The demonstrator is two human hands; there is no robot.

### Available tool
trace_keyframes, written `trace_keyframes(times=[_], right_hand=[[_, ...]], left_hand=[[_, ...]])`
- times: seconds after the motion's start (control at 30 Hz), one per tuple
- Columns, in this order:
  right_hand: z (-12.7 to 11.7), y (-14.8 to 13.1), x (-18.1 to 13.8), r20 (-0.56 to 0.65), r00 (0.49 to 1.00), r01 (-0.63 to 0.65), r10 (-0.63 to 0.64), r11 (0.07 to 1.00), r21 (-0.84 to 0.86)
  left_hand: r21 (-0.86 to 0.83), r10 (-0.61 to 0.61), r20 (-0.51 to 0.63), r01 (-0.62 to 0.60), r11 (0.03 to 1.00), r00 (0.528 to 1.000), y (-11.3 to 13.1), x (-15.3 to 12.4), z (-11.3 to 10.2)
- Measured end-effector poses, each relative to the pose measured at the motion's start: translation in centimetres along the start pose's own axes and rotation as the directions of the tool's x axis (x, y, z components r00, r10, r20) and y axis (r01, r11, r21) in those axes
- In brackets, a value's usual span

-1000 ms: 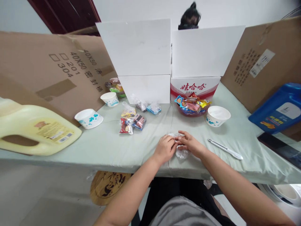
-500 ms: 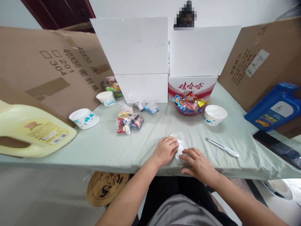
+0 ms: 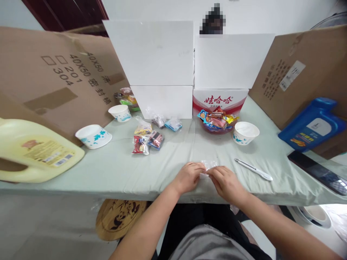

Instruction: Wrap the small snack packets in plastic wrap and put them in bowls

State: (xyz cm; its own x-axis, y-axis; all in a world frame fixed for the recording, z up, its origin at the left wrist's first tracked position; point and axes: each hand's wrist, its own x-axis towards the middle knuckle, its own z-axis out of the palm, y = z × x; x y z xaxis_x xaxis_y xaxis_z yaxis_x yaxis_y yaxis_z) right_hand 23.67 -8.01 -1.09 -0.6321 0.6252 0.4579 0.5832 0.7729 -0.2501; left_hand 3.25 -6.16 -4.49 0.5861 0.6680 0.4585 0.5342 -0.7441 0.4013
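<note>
Desk (image 3: 116, 177): green-clothed, carrying everything around the two hands.
Cardboard boxes: one (image 3: 65, 83) leans along the left side, another (image 3: 300, 72) along the right.
White boxes: stacked across the back, a left pair (image 3: 154, 54) beside a right pair (image 3: 233, 61).
Yellow jug (image 3: 40, 151): at the left end, handle hole towards the near corner.
Blue bottle (image 3: 311, 124): tilted at the right end.
Bowl (image 3: 210, 130): before the lettered box, heaped with wrapped snacks (image 3: 217, 120).
Paper cups: one (image 3: 245, 135) just beside the bowl, two more (image 3: 93, 139) (image 3: 120, 115) at the left.
Left hand (image 3: 191, 177): fingers curled, thumb and fingertips seemingly pinching the near edge of a clear plastic bag (image 3: 209, 165).
Right hand (image 3: 225, 182): fingertips drawn together, seemingly pinching the same edge, close against the left fingers.
Clear plastic bag: near the front edge of the desk, between the hands, its far part showing beyond the fingertips; whether it holds anything cannot be told. It should be very light, limp, slippery and prone to crumple; best taken by a fingertip pinch at two points of one edge, pulled gently so the film doesn't stretch.
Snack packets: five in a loose group left of the hands, the red one (image 3: 141, 145) nearest the front.
Pen (image 3: 253, 169): lying right of the right hand, apart from it.
</note>
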Motion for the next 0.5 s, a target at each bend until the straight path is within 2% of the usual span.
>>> trace_keyframes(times=[0.1,0.17,0.23,0.4,0.5], right_hand=[[0.5,1.5,2.2,0.099,0.986,-0.115,0.136,0.975,-0.192],[1.2,2.2,3.2,0.176,0.948,-0.207,0.264,0.935,-0.288],[2.0,2.6,3.7,0.222,0.913,-0.259,0.342,0.907,-0.332],[3.5,2.9,3.4,0.192,0.906,-0.306,0.376,0.898,-0.315],[3.6,3.2,3.0,0.127,0.922,-0.322,0.367,0.906,-0.276]], left_hand=[[0.038,-0.027,0.008,0.027,0.999,1.0,-0.3,0.0,0.2],[0.051,-0.033,0.009,0.032,0.998,0.999,-0.4,0.0,0.3],[0.05,-0.031,-0.024,0.032,0.998,0.999,-0.2,-0.1,0.2],[0.059,-0.03,-0.171,0.041,0.997,0.985,0.6,-0.3,-0.4],[0.076,0.008,-0.135,0.002,0.997,0.991,0.9,-0.1,-0.6]])
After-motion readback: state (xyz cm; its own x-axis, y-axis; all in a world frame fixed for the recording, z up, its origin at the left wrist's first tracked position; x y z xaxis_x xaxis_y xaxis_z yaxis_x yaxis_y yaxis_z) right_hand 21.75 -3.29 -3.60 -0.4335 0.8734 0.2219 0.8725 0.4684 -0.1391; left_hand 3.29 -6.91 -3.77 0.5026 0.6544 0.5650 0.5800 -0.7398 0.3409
